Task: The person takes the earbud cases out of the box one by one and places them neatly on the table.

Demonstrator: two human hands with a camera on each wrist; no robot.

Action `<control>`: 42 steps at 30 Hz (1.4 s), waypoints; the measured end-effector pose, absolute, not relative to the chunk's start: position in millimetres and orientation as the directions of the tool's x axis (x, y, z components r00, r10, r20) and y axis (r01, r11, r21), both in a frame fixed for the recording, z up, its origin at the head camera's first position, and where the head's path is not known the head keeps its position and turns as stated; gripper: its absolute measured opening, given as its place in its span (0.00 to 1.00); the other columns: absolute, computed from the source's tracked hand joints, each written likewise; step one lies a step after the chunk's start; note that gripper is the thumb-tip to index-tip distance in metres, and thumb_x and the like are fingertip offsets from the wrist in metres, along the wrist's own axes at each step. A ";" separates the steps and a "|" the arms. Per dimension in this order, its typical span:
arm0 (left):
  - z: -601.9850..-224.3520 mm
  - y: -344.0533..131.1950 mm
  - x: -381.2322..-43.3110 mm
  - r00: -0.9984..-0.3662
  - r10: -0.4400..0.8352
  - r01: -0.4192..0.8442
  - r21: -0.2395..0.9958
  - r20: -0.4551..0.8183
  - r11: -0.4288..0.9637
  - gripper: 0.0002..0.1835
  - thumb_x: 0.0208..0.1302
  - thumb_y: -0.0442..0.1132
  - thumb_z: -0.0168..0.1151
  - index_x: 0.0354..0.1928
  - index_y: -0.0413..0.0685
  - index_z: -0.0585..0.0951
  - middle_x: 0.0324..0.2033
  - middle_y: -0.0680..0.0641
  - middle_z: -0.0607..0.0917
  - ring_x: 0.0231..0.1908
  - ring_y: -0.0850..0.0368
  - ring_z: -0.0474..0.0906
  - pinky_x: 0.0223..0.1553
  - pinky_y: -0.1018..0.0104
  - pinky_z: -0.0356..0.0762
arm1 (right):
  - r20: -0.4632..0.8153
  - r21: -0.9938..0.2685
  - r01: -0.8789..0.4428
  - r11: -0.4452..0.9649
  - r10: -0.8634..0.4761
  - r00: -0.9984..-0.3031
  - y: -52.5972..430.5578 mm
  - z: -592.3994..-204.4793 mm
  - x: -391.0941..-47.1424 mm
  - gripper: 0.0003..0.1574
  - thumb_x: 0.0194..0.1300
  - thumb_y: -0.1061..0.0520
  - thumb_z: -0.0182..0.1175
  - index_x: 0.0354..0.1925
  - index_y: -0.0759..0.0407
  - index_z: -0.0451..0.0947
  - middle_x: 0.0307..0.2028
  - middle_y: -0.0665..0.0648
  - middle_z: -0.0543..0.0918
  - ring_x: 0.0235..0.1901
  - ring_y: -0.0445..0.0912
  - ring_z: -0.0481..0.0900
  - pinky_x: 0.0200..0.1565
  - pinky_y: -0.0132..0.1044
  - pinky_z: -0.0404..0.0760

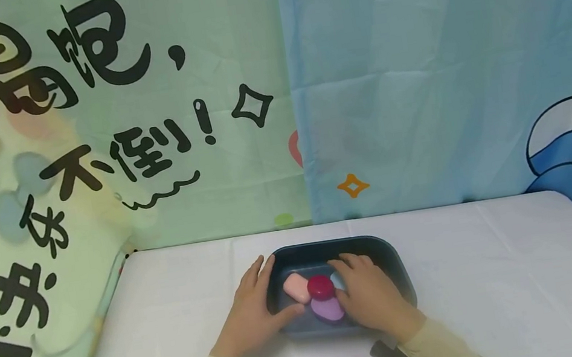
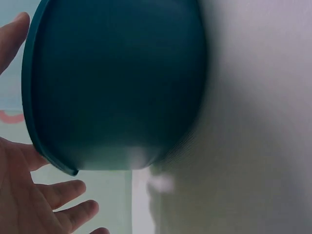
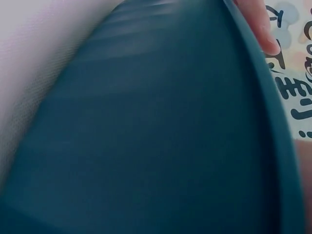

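Note:
Smooth, pebble-like pieces lie in a dark blue basin in the head view: a pink one, a red one, a purple one and a light blue one. At the basin's left side is my left hand, fingers spread, its thumb reaching over the rim toward the pink piece. My right hand reaches inside from the right, fingers bent over the light blue piece and thumb beside the red and purple ones. It partly hides the light blue piece; whether it grips that piece is unclear.
The basin stands on a white-covered table. Behind it hangs a printed cloth in green and blue with black characters. The basin's outer wall fills much of the left wrist view, and its wall most of the right wrist view.

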State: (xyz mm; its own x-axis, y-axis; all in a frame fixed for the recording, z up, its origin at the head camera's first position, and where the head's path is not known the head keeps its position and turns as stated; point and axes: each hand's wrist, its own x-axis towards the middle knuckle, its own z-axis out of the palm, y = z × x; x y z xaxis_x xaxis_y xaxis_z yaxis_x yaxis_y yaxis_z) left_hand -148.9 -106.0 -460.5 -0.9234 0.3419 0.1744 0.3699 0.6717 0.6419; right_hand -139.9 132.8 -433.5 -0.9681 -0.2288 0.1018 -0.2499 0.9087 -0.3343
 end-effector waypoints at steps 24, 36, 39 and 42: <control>-472.7 -95.5 -140.7 -0.934 0.324 0.338 0.658 0.149 0.672 0.69 0.49 0.71 0.71 0.80 0.39 0.46 0.78 0.39 0.51 0.76 0.40 0.48 0.70 0.42 0.58 | 0.062 -0.247 -0.204 0.947 -0.194 -0.979 123.7 -441.1 -141.9 0.24 0.60 0.56 0.71 0.54 0.62 0.83 0.50 0.64 0.82 0.52 0.58 0.76 0.48 0.54 0.83; -470.1 -92.9 -138.0 -0.945 0.301 0.304 0.689 0.129 0.659 0.69 0.49 0.66 0.74 0.79 0.36 0.46 0.77 0.38 0.53 0.77 0.42 0.46 0.72 0.44 0.55 | 0.048 -0.213 -0.178 0.961 -0.171 -0.984 121.4 -442.6 -144.3 0.25 0.59 0.55 0.74 0.54 0.60 0.83 0.49 0.63 0.83 0.50 0.56 0.77 0.48 0.53 0.83; -471.0 -92.9 -137.9 -0.943 0.301 0.311 0.689 0.140 0.654 0.69 0.49 0.66 0.74 0.79 0.35 0.46 0.77 0.38 0.54 0.76 0.43 0.47 0.72 0.44 0.55 | 0.051 -0.212 -0.179 0.961 -0.172 -0.984 121.9 -443.1 -144.5 0.25 0.59 0.54 0.73 0.54 0.60 0.83 0.48 0.62 0.83 0.49 0.56 0.77 0.48 0.52 0.83; -471.8 -92.8 -137.7 -0.942 0.300 0.318 0.695 0.152 0.645 0.69 0.48 0.67 0.74 0.79 0.35 0.47 0.77 0.38 0.54 0.76 0.43 0.48 0.72 0.45 0.55 | 0.061 -0.216 -0.182 0.959 -0.173 -0.983 123.1 -443.6 -144.8 0.24 0.60 0.54 0.73 0.54 0.60 0.83 0.48 0.62 0.83 0.49 0.56 0.77 0.49 0.52 0.83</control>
State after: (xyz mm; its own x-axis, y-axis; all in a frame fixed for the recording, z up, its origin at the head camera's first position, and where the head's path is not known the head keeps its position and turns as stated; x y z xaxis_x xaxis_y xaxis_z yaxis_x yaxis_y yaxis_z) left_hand -137.7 -92.8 -471.8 -0.9418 0.2997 0.1523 0.3176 0.6450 0.6951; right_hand -144.8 123.1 -443.6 -0.9831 -0.1729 0.0608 -0.1821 0.9592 -0.2161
